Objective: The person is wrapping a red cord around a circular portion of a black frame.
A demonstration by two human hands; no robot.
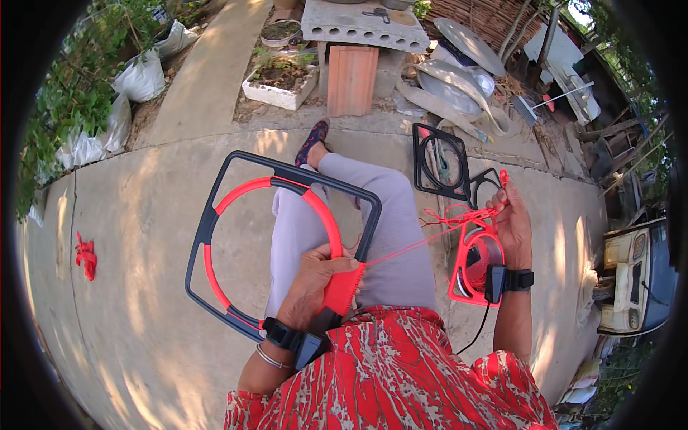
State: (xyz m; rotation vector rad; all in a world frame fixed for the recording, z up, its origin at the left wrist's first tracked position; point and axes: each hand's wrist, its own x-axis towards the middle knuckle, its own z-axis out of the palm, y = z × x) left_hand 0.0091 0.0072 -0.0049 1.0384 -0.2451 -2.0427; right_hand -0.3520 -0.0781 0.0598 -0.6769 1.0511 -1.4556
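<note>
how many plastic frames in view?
3, maybe more hidden. A black frame with a red ring held on the lap by the left hand, a black frame on the concrete ahead, a red frame beside the right hand.

Sun-dappled concrete floor (143,215), potted plants (79,93), a cinder-block bench (358,25) behind.

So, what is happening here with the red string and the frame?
A seated person wraps red cord around a dark frame resting on their lap. The left hand presses on the woven red part at the frame's near edge. The right hand pulls the cord taut to the side, above a red frame on the concrete.
</note>
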